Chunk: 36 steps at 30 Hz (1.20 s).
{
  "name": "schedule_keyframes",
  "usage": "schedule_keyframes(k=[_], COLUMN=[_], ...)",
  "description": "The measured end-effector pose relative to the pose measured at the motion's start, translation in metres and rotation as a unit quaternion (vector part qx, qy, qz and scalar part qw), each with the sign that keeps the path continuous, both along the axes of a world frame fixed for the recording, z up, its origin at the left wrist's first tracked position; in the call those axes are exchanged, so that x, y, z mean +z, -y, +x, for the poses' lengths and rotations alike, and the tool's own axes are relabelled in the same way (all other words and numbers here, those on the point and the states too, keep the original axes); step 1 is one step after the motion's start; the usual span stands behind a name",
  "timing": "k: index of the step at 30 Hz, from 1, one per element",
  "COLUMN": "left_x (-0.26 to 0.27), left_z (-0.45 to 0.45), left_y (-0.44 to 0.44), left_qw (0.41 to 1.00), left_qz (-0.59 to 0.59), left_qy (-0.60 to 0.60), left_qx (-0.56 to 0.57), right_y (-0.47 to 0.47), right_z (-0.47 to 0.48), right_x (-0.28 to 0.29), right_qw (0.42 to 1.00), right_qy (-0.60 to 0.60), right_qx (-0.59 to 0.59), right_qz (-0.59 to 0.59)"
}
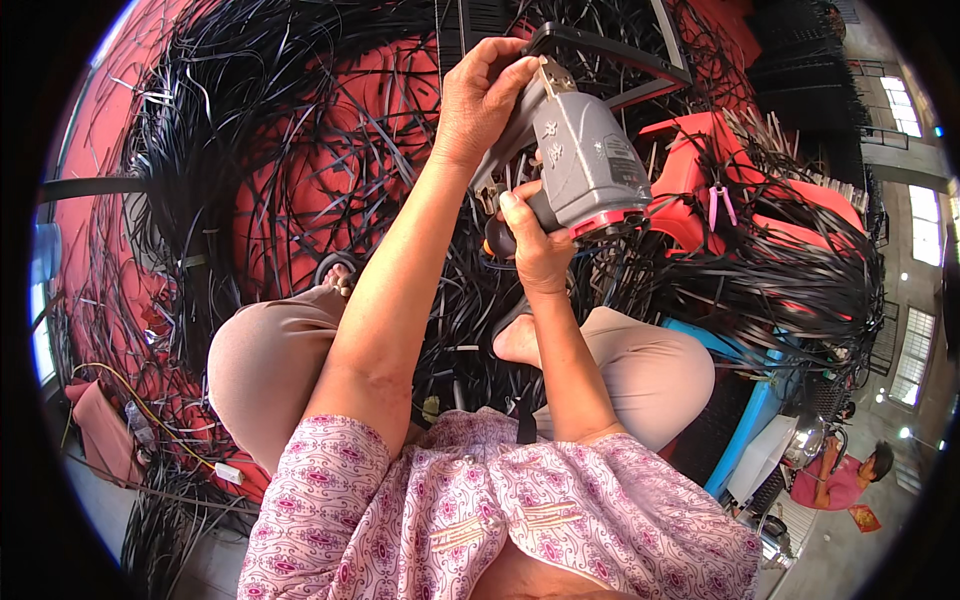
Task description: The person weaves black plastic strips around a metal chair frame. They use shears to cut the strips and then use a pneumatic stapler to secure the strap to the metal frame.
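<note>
My right hand (540, 251) grips the handle of a grey and red pneumatic stapler (592, 161). The stapler's metal nose points up and away from me, close to a corner of a black frame (611, 49). At that corner my left hand (480, 101) has its thumb and fingers closed on the frame's edge, touching or nearly touching the nose. Whether a strip is also pinched there is hidden by the fingers. Black woven strips (472, 30) stretch beside the frame at the top.
Loose black plastic strips (397, 135) cover the red floor covering (277, 217). To the right, a red plastic stool (694, 157) bears strips and pink-handled snips (720, 206). A yellow cable (142, 401) runs at lower left. Another person (840, 472) is far right.
</note>
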State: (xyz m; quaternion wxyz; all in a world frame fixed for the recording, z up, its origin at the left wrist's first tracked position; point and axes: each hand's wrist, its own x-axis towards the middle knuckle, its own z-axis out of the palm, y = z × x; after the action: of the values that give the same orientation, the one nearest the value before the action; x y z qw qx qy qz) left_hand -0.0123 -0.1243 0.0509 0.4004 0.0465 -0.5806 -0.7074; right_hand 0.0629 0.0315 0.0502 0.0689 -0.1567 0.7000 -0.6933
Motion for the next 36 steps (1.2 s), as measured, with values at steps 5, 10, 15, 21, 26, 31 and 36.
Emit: schedule_keyframes(k=[5,10,15,21,26,31,36], left_x=[0.0,-0.003,0.002,-0.001,-0.003,-0.005,-0.007], left_z=[-0.001,-0.002,0.0,-0.002,-0.003,-0.004,-0.004], left_y=[0.0,0.001,-0.003,-0.002,-0.004,-0.003,-0.005], left_qw=[1.0,1.0,1.0,0.999,0.999,0.999,0.999], left_qz=[-0.003,-0.01,0.003,0.028,0.039,0.041,0.049], left_qy=[-0.012,-0.013,0.003,0.0,-0.012,-0.017,-0.02], left_qx=[0.007,0.021,0.023,0.016,0.01,0.011,0.011], right_y=[0.007,0.004,0.003,0.008,0.009,0.008,0.003], right_z=[0.002,0.0,-0.001,-0.002,0.0,-0.001,-0.007], right_x=[0.004,-0.008,-0.014,-0.012,-0.005,-0.008,-0.015], right_qw=[0.999,0.998,0.999,0.997,0.996,0.998,0.999], right_qy=[-0.048,-0.063,-0.038,-0.072,-0.082,-0.059,-0.036], right_qx=[-0.02,-0.019,-0.024,-0.022,-0.019,-0.011,0.006], right_qz=[0.0,0.004,0.001,-0.004,0.007,0.009,0.012])
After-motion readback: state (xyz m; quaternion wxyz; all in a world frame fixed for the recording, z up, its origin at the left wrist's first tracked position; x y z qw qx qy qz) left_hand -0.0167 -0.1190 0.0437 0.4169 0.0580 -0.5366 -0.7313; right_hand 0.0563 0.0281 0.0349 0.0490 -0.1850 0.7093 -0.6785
